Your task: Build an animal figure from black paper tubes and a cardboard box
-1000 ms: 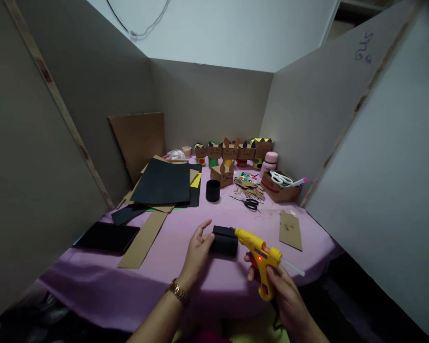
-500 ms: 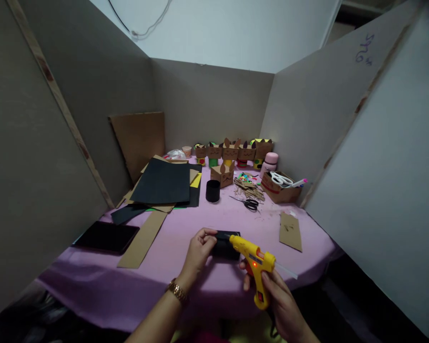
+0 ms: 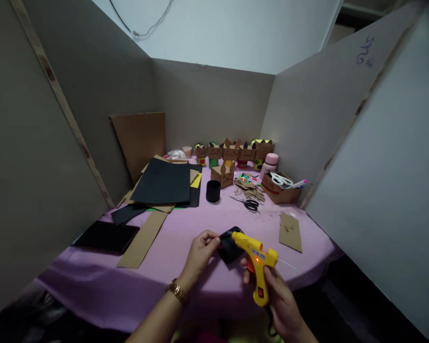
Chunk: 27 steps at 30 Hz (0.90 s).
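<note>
My left hand [image 3: 202, 255] pinches the left edge of a black paper piece [image 3: 229, 251], which looks curled or folded and rests tilted on the pink cloth. My right hand [image 3: 277, 290] is wrapped around the handle of a yellow glue gun [image 3: 256, 252], its red light lit and a clear glue stick poking out of the back. The gun's nozzle points left, at the upper part of the black paper; whether it touches I cannot tell. Beyond them stands a short black paper tube [image 3: 213, 191].
Black scissors [image 3: 250, 204] lie near cardboard scraps [image 3: 249, 189]. Behind are cardboard animal-faced figures [image 3: 230, 151], a pink bottle [image 3: 270, 164] and a box [image 3: 281, 190] with white scissors. To the left are black sheets [image 3: 162, 182], a cardboard strip [image 3: 143, 240] and a black tablet [image 3: 107, 237].
The black paper has turned and tilted in my left hand, its right side now rounded. The glue gun has shifted slightly right with my right hand.
</note>
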Available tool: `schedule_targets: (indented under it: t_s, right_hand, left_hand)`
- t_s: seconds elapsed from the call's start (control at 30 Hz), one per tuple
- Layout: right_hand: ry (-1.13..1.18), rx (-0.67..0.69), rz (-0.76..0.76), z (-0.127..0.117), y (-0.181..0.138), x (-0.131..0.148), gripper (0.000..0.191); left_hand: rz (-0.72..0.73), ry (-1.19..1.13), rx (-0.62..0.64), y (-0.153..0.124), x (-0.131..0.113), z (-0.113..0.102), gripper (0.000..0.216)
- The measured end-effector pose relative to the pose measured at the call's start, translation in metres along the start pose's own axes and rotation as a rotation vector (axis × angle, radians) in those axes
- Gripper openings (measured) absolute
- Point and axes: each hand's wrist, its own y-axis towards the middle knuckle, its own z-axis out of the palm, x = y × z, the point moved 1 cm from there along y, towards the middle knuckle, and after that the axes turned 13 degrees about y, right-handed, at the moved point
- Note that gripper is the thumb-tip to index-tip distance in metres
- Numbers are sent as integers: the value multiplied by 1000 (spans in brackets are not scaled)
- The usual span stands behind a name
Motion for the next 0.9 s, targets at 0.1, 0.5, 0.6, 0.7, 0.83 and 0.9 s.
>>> schedule_targets:
  t_s: [0.1,0.5,0.6,0.7,0.83,0.9]
  right_hand:
    - [-25,15,-26,-3,-1,1,28]
    - [-200,-43,-16,0,-23,0,37]
    - [-224,-59,21,3,-25,-2,42]
    - [-219,-66,43,5,-25,-3,46]
    - [-215,-92,36,6,-24,-4,48]
    - [-221,-112,29,6,-24,-5,50]
  left_hand:
    - [3,-2,-8,1,1,0,18]
    - [54,20,-53,-2,-1,0,20]
    - [72,32,-50,-2,0,1,21]
    - [87,42,-53,-1,0,1,20]
    - [86,50,-48,-1,1,1,19]
    - [86,52,-45,-1,1,1,18]
